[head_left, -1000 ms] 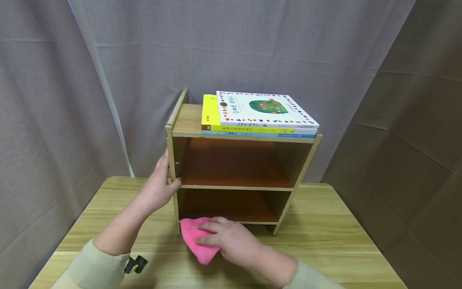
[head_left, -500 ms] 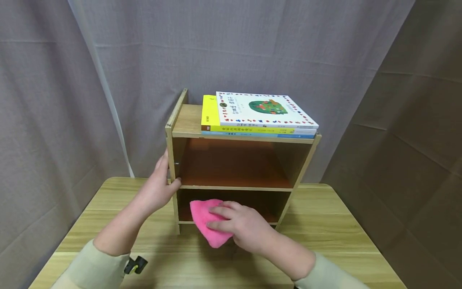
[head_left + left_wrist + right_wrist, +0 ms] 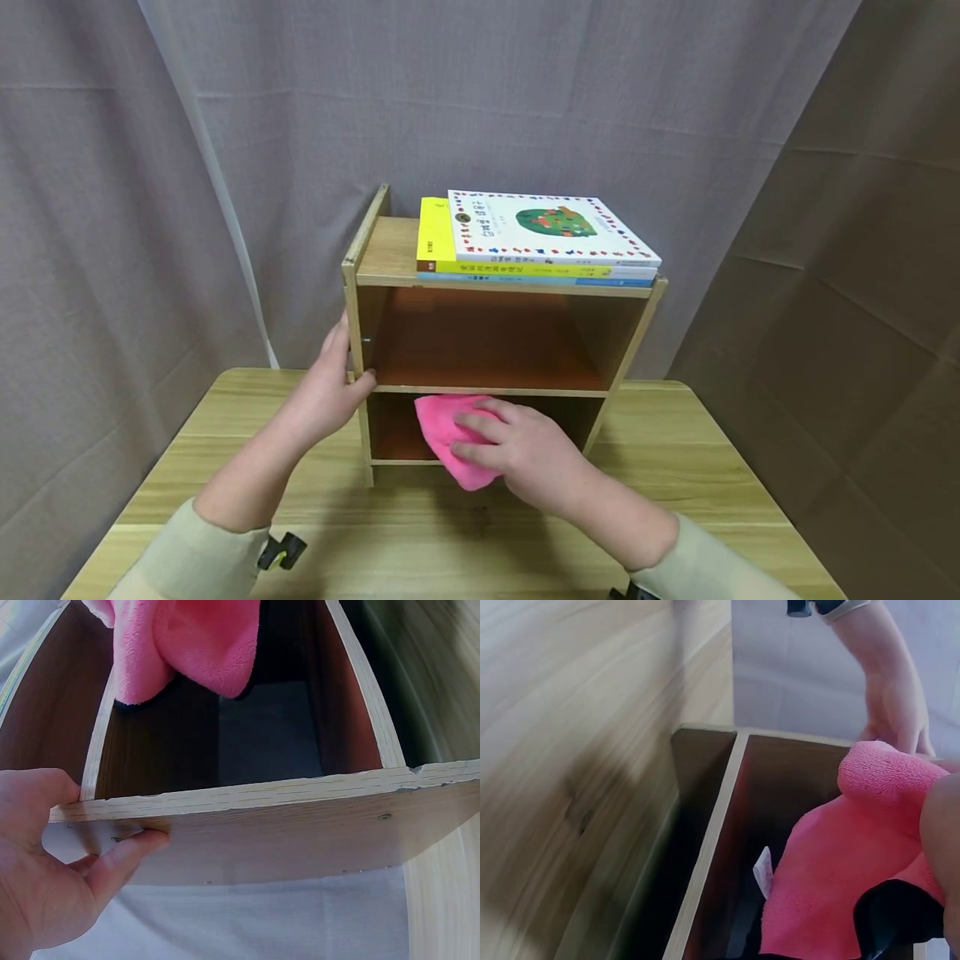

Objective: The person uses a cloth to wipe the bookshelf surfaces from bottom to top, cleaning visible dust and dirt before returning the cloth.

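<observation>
Head view — pink cloth (image 3: 441, 429), higher now; further right

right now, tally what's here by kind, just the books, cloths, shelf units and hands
Books: 3 (white book, yellow book, blue book)
Cloths: 1 (pink cloth)
Shelf units: 1 (wooden shelf unit)
Hands: 2 (left hand, right hand)
Total: 7

We face down onto the shelf (image 3: 487, 362) from its front, with close wrist views, left facing inward, right facing its left side, sharing the cloth (image 3: 840, 855).
</observation>
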`<act>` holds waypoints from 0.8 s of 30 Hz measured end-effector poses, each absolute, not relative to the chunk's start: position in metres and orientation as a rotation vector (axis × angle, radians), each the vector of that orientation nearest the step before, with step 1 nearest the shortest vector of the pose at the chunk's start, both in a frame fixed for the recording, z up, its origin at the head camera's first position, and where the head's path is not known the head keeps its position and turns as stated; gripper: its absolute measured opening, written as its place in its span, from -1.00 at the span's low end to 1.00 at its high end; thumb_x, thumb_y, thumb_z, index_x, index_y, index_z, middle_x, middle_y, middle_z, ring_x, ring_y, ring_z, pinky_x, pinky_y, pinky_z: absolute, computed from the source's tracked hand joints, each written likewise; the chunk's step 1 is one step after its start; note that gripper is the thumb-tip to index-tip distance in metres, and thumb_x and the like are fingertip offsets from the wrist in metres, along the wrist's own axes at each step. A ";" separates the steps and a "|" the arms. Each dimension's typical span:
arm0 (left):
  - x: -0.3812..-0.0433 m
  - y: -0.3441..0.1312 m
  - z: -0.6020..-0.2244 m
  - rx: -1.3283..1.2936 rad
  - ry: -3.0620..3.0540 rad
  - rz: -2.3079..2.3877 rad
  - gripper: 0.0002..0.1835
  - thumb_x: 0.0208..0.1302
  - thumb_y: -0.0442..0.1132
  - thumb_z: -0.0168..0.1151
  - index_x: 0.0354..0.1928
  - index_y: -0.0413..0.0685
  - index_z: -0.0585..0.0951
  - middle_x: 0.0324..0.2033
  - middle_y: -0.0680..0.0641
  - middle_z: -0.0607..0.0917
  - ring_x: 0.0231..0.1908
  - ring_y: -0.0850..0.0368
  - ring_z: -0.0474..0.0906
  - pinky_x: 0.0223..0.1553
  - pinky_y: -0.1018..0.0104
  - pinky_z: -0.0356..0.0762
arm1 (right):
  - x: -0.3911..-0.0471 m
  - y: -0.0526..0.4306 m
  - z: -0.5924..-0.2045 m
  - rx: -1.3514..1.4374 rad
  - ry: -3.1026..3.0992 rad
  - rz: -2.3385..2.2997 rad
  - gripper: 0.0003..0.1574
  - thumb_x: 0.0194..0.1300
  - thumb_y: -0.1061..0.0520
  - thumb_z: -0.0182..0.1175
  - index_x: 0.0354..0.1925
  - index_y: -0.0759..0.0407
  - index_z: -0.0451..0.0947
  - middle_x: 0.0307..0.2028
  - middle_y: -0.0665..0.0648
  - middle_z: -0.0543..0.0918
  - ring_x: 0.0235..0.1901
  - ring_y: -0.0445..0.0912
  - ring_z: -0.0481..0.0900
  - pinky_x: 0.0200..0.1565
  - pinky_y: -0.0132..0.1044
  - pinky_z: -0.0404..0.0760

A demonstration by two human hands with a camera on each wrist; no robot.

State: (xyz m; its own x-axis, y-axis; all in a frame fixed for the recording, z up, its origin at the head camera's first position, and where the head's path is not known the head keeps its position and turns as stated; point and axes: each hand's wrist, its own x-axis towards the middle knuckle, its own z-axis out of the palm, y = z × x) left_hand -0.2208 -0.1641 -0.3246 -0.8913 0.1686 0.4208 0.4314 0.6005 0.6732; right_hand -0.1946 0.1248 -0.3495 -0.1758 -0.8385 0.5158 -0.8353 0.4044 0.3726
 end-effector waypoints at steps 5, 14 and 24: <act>-0.221 -0.164 -0.325 -0.495 -2.509 -1.187 0.04 0.17 -0.36 0.10 0.37 0.55 -0.38 0.40 -0.03 -0.04 0.30 0.03 0.05 0.20 -0.05 0.21 | -0.198 0.132 -0.354 1.413 -2.034 -0.055 -0.45 -0.05 0.29 0.35 -0.08 -0.17 0.62 0.07 0.00 0.53 0.09 -0.03 0.45 0.00 -0.21 0.52; -0.221 -0.165 -0.325 -0.494 -2.507 -1.185 0.05 0.16 -0.35 0.10 0.36 0.55 -0.39 0.41 0.01 -0.08 0.33 0.06 -0.01 0.21 -0.03 0.19 | -0.212 0.151 -0.372 1.374 -2.098 -0.157 -0.43 -0.02 0.34 0.25 -0.05 -0.15 0.60 0.05 -0.02 0.51 0.05 -0.04 0.45 0.03 -0.21 0.49; -0.222 -0.165 -0.326 -0.482 -2.525 -1.194 0.02 0.18 -0.34 0.08 0.37 0.53 -0.38 0.41 -0.01 -0.09 0.33 0.03 -0.02 0.22 -0.06 0.18 | -0.227 0.170 -0.394 1.253 -2.190 -0.180 -0.42 -0.07 0.30 0.33 -0.08 -0.23 0.62 -0.04 -0.08 0.57 0.02 0.01 0.47 -0.23 -0.18 0.59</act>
